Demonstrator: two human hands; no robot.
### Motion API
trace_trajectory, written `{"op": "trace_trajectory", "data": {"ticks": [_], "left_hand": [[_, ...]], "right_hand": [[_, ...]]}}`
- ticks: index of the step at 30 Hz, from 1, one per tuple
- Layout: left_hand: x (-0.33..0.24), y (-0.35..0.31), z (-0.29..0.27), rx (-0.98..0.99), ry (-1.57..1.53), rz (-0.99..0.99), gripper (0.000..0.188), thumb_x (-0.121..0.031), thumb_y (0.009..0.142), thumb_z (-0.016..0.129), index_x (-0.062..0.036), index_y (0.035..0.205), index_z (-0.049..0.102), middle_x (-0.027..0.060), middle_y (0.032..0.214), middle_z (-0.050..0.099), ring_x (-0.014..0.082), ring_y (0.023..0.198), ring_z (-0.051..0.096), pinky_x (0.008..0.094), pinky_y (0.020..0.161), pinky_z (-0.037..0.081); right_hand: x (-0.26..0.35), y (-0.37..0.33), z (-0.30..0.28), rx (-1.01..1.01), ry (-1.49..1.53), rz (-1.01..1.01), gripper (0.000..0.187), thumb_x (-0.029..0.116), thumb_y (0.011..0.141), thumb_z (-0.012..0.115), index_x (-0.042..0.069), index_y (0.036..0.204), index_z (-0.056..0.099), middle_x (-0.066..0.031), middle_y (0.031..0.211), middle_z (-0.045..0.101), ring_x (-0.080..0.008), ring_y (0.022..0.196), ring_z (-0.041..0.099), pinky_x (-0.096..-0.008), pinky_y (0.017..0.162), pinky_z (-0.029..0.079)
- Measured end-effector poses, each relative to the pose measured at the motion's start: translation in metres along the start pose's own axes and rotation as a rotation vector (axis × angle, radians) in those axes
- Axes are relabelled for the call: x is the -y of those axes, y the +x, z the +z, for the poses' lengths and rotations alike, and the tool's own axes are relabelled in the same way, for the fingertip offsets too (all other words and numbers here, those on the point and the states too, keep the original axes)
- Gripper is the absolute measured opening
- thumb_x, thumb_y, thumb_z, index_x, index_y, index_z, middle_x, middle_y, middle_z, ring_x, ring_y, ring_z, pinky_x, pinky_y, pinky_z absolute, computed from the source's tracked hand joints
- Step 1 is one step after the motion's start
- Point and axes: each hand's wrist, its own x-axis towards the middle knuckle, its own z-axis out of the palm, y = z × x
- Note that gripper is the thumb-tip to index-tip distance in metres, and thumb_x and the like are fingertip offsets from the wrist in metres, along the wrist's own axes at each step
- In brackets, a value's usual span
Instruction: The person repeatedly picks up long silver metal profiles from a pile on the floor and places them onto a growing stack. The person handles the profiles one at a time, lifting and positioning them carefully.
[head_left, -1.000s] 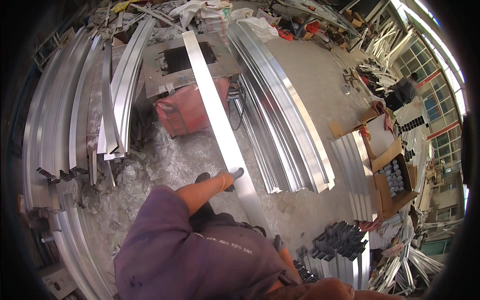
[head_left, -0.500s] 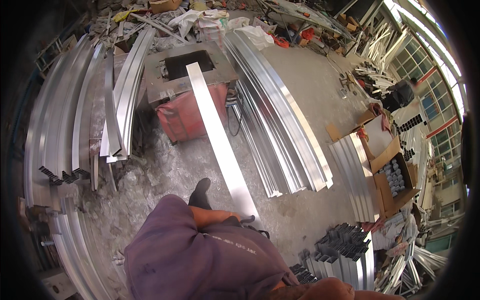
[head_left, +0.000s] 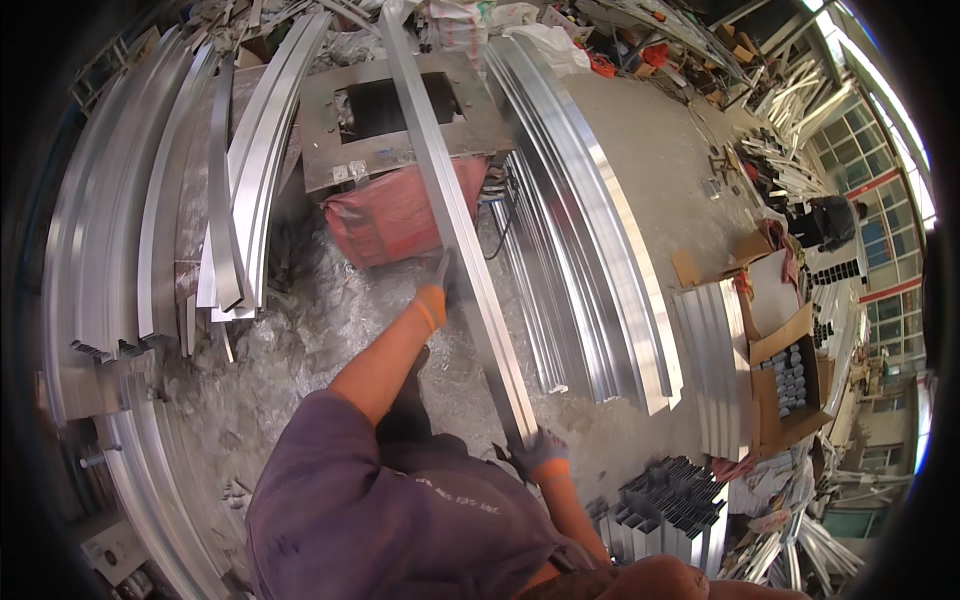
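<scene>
A long silver aluminium profile point(head_left: 450, 210) slants from the far side down to my body, its far part over the opening of the metal-topped stand. Grooves run along its visible face. My right hand point(head_left: 541, 451), in a grey glove with an orange cuff, is closed around its near end. Farther along, my left hand point(head_left: 438, 272), gloved the same way, grips its left edge; the fingers are partly hidden and blurred. Below the stand's metal top point(head_left: 320, 160) hangs a red cover point(head_left: 385, 222).
Long aluminium profiles point(head_left: 590, 230) lie stacked to the right of the stand, and more profiles point(head_left: 110, 210) to the left. An open cardboard box point(head_left: 765, 400) of grey rolls stands at right, near bundled profile ends point(head_left: 670, 500). Another person point(head_left: 830, 220) is at far right. Plastic film point(head_left: 290, 380) litters the floor.
The profile has turned from its plain broad face to a grooved one, and its far end has moved farther out. My left arm has stretched forward along it; my right hand has come into view.
</scene>
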Motion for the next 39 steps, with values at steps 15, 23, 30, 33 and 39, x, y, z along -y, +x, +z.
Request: {"op": "trace_trajectory", "data": {"ticks": [15,23,30,33,39], "left_hand": [[-0.216,0.227,0.079,-0.281,0.689,0.541,0.078,-0.053,0.083,0.078,0.0032,0.134,0.06,0.0171,0.118,0.072,0.0263,0.108,0.068,0.0329,0.094,0.052],[-0.09,0.141,0.053,-0.136,0.803,0.411,0.083,-0.053,0.077,0.079,0.004,0.133,0.055,0.0229,0.12,0.069,0.035,0.111,0.067,0.0415,0.096,0.05],[0.085,0.027,0.01,-0.016,0.807,0.272,0.089,-0.042,0.078,0.084,0.0084,0.14,0.046,0.0224,0.124,0.067,0.0298,0.112,0.067,0.0381,0.096,0.053],[0.141,-0.047,-0.004,0.043,0.861,0.143,0.089,-0.042,0.079,0.084,0.0082,0.141,0.045,0.0197,0.118,0.07,0.0289,0.107,0.069,0.0359,0.093,0.054],[0.284,-0.109,-0.059,0.2,0.978,0.184,0.087,-0.049,0.077,0.083,-0.0019,0.142,0.048,0.0134,0.108,0.072,0.0221,0.099,0.07,0.0365,0.082,0.056]], "right_hand": [[0.192,0.242,-0.125,-0.145,0.123,-0.104,0.063,0.046,0.078,0.076,0.009,0.126,0.058,-0.0205,0.112,0.07,-0.0398,0.107,0.067,-0.0469,0.096,0.052],[0.085,0.163,-0.029,-0.133,0.128,-0.048,0.086,0.051,0.075,0.078,0.002,0.14,0.051,-0.0242,0.118,0.069,-0.0414,0.107,0.067,-0.0492,0.097,0.051],[-0.045,0.014,0.073,-0.019,0.081,0.116,0.077,0.045,0.078,0.073,0.012,0.143,0.048,-0.021,0.121,0.067,-0.0403,0.111,0.066,-0.0497,0.097,0.052],[-0.099,-0.054,0.109,0.067,0.073,0.059,0.076,0.05,0.081,0.07,0.017,0.146,0.046,-0.0208,0.123,0.067,-0.0398,0.114,0.065,-0.0497,0.098,0.051],[-0.209,-0.165,0.211,0.194,0.194,0.267,0.069,0.052,0.087,0.065,0.026,0.148,0.043,-0.0214,0.125,0.067,-0.0382,0.115,0.065,-0.0505,0.098,0.05]]}}
